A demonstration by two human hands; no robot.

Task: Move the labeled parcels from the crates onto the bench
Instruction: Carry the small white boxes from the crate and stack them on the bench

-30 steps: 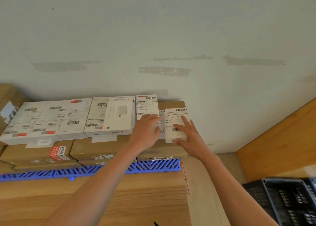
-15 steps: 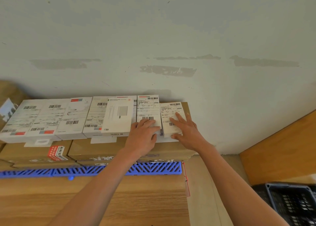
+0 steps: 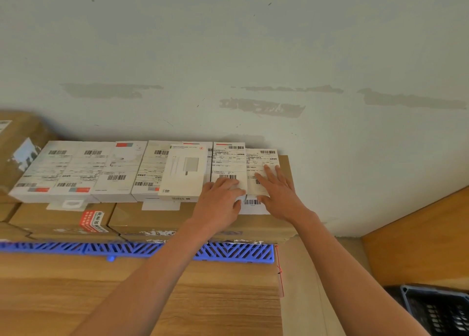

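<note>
Row of white parcels (image 3: 83, 169) at left, flat on brown cartons (image 3: 157, 219) against the wall, labels up, long axes running away from the viewer. Further right, left hand (image 3: 220, 201) laid palm-down on one parcel (image 3: 228, 161), fingers loosely bent over its near end, pressing rather than grasping. Just beside it, right hand (image 3: 276, 191) spread flat, fingers straight, on the last parcel (image 3: 262, 159) of the row, clasping nothing. Both parcels directly ahead of the fingertips, edges touching; right hand nearer the end one. Near ends of both hidden under the palms. Label print too blurred to read. Crate (image 3: 436, 310) cut off at lower right, contents not discernible.
</note>
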